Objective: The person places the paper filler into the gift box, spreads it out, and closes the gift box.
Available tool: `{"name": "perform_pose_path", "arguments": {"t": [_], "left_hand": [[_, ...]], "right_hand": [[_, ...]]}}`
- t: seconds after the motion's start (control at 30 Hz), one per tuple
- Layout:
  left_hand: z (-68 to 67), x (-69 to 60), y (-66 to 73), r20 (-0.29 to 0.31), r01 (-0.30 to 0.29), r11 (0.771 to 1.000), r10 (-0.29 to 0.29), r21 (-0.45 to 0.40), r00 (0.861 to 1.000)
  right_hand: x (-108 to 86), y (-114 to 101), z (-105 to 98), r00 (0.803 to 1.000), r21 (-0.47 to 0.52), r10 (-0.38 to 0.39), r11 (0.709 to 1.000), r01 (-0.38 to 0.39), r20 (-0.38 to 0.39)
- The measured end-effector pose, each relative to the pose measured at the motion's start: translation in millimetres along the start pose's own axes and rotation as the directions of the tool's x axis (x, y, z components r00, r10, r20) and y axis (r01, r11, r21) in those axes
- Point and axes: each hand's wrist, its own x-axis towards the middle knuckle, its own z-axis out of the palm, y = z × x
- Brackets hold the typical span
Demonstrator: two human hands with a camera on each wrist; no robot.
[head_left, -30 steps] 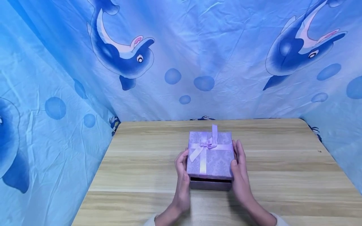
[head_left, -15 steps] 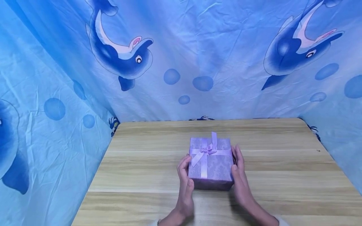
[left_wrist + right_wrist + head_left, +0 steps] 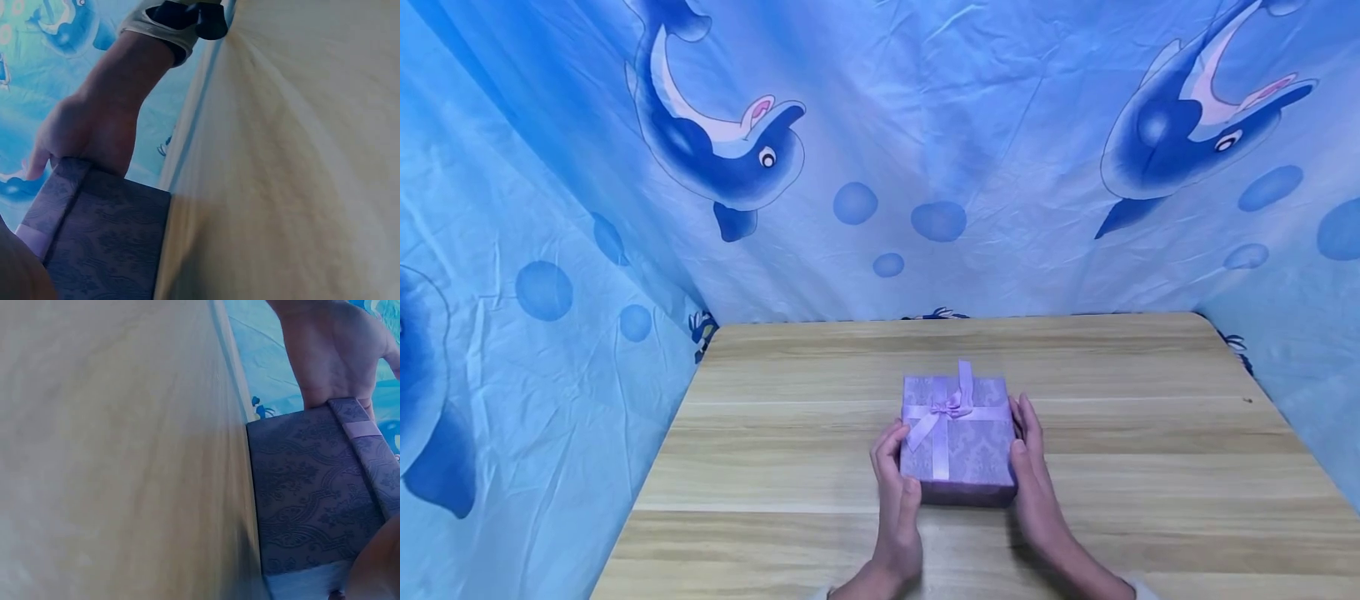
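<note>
A square purple gift box, its lid [image 3: 973,450] patterned and tied with a lilac ribbon bow [image 3: 951,407], stands on the wooden table. The lid sits down over the base [image 3: 306,494], with a thin seam between them in the wrist views. My left hand [image 3: 897,508] holds the lid's left side, thumb near the front corner and fingers bent along the edge. On the opposite side, my right hand [image 3: 1037,492] grips the lid with its thumb near the front and fingers farther back. Some fingertips are hidden by the box.
The wooden tabletop [image 3: 775,467] spreads around the box. A blue curtain [image 3: 1015,267] with dolphins and bubbles hangs behind the table and along its sides. A small dark speck [image 3: 1247,400] lies near the right edge.
Both hands have lowered the lid and drawn slightly nearer to me with it. The dark gap at the front between lid and base has closed.
</note>
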Motion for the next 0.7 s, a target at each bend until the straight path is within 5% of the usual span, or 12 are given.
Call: {"name": "perform_pose_path", "arguments": {"t": [0.17, 0.43, 0.6, 0.7], "left_hand": [[2.0, -3.6, -5.6, -0.038, -0.042, 0.997, 0.044, 0.064, 0.998], [3.3, -7.2, -12.1, -0.057, -0.028, 0.998, 0.031, 0.054, 0.998], [3.0, -7.9, -13.0, -0.05, 0.073, 0.994, -0.077, -0.076, 0.996], [0.3, -2.7, -11.4, -0.075, 0.16, 0.979, -0.171, -0.129, 0.982]], "right_hand": [[-3.4, 3.9, -0.6, 0.999, -0.039, 0.032, 0.999, -0.032, 0.006], [-2.6, 5.7, -0.8, 0.999, -0.04, 0.05, 0.998, -0.049, 0.016], [-1.1, 18.6, -5.1, 1.0, -0.027, 0.02, 0.999, -0.019, 0.008], [2.0, 26.0, -14.9, 1.0, -0.023, -0.02, 1.0, 0.02, -0.001]]}}
